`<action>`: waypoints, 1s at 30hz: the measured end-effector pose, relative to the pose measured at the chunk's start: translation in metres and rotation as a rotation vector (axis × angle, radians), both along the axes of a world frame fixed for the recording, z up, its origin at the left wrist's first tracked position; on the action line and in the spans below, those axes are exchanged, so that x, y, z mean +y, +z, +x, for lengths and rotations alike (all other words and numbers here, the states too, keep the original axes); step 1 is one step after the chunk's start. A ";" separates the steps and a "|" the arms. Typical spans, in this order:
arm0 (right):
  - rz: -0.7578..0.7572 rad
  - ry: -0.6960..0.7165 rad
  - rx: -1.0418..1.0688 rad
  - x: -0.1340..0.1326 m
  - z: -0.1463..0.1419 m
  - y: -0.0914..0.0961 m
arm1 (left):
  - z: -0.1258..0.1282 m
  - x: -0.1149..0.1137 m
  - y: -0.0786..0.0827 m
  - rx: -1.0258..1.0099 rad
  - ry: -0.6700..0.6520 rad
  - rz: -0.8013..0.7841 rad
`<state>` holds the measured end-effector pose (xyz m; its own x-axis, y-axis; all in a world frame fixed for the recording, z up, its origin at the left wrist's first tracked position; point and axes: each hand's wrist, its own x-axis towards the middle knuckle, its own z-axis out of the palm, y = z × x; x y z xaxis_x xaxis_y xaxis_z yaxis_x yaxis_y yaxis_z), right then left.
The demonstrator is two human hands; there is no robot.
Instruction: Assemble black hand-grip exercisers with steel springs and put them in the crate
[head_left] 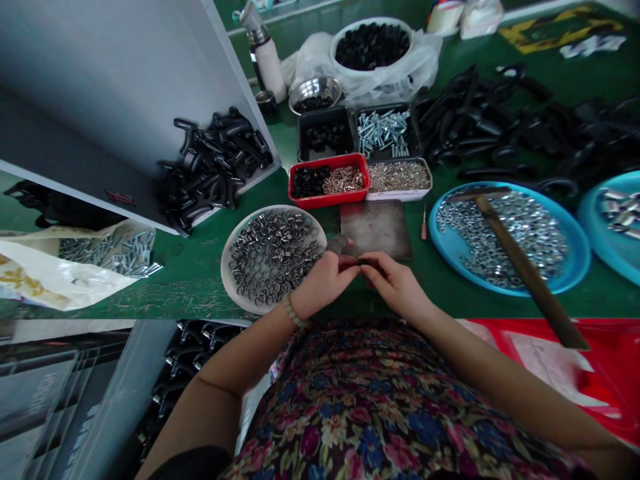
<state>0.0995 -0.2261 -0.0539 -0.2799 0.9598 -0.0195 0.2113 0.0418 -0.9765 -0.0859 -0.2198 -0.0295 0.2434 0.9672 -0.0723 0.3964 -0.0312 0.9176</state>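
Note:
My left hand (324, 280), with a beaded bracelet at the wrist, and my right hand (395, 283) meet at the table's front edge. Thumbs and fingertips of both are pinched together around something small and dark, mostly hidden by the fingers. Something grey shows at the left fingers; I cannot tell what it is. Just beyond the hands lies a flat metal plate (383, 227). Left of them is a white round tray (226, 267) of metal rings. On the right, a blue tray (583, 257) holds small shiny metal parts, with a hammer (520, 253) across it.
Behind the plate stand a red box (330, 199) of black and copper-coloured parts, a white box (400, 195) of small parts and a black box of screws (385, 130). Black handle-shaped parts (480, 123) are heaped at right. A grey crate (250, 100) rises at left.

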 end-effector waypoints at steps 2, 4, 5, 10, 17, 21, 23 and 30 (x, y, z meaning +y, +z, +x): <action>-0.082 -0.021 0.126 0.003 0.003 0.001 | -0.023 0.018 -0.002 0.307 0.017 0.154; -0.115 -0.061 0.255 0.006 0.008 0.000 | -0.045 0.039 -0.007 0.629 0.071 0.293; -0.101 -0.062 0.286 0.006 0.012 0.000 | -0.054 0.050 -0.010 0.756 0.070 0.330; 0.129 0.077 0.077 -0.003 0.034 0.001 | -0.058 0.067 -0.006 0.717 0.049 0.312; 0.444 0.336 -0.236 -0.014 0.047 0.006 | 0.013 0.015 0.011 -0.275 -0.065 -0.328; 0.426 0.220 -0.232 -0.016 0.067 0.002 | 0.047 0.006 0.002 -0.438 -0.079 -0.435; 0.387 0.204 -0.211 -0.023 0.083 0.002 | 0.059 0.011 0.000 -0.452 -0.072 -0.449; 0.178 0.164 -0.134 -0.043 0.114 0.006 | 0.092 0.016 0.006 -0.380 -0.217 -0.477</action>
